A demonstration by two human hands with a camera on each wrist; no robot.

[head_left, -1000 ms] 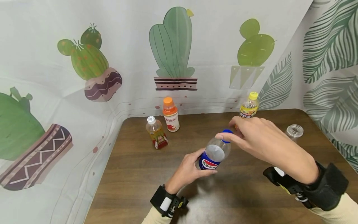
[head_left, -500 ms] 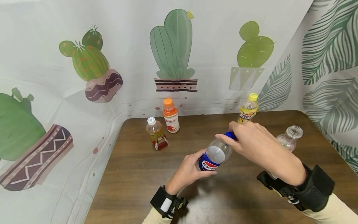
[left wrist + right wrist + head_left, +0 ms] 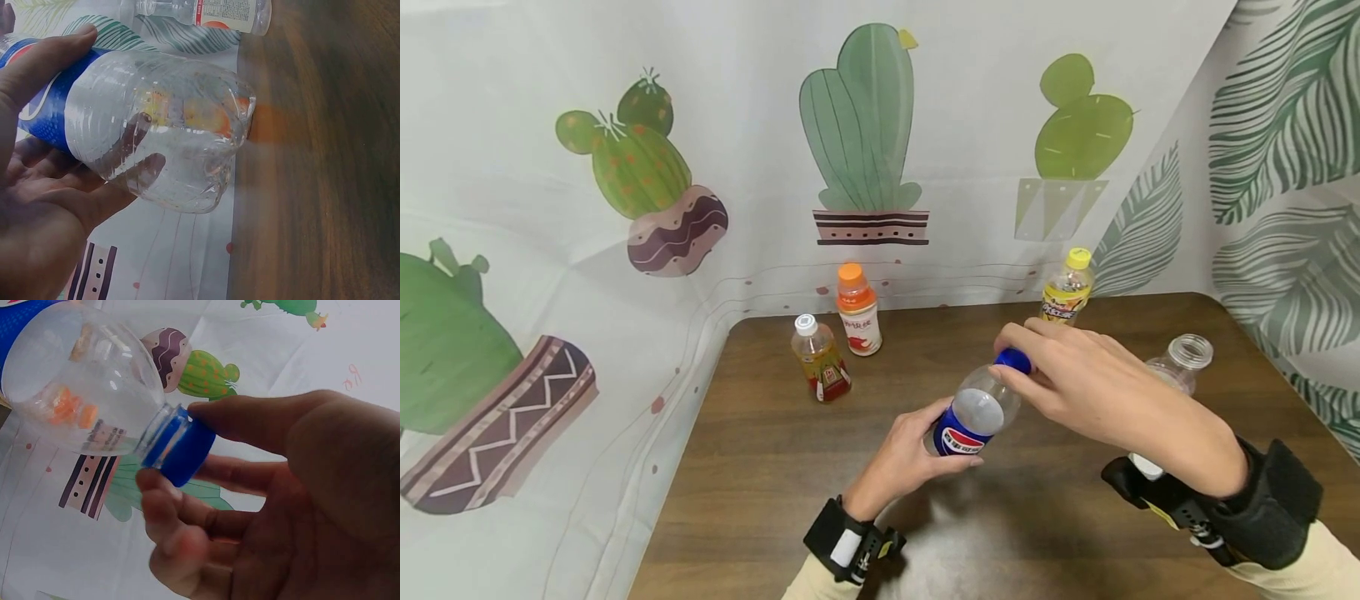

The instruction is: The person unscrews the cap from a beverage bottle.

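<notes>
A clear plastic Pepsi bottle [image 3: 977, 412] with a blue label leans to the right, and my left hand [image 3: 906, 454] grips it round the label. Seen in the left wrist view, the transparent bottle base [image 3: 181, 131] shows past the fingers and looks empty. The blue bottle cap [image 3: 1013, 361] sits at the neck. My right hand [image 3: 1090, 375] pinches this cap between thumb and fingers; in the right wrist view, the thumb lies on one edge of the cap [image 3: 187, 450], a finger on the opposite edge, and a blue ring shows round the neck below.
Toward the back left stand a white-capped bottle of amber drink [image 3: 822, 358] and an orange-capped bottle [image 3: 859, 312]. A yellow-capped bottle [image 3: 1067, 287] is at the back right. An uncapped clear bottle [image 3: 1183, 358] stands partly behind my right forearm. Printed cloth hangs behind the wooden table [image 3: 760, 500].
My right hand and wrist have turned back and forth at the cap, shifting left and then right again. The left hand and the bottle have stayed nearly still.
</notes>
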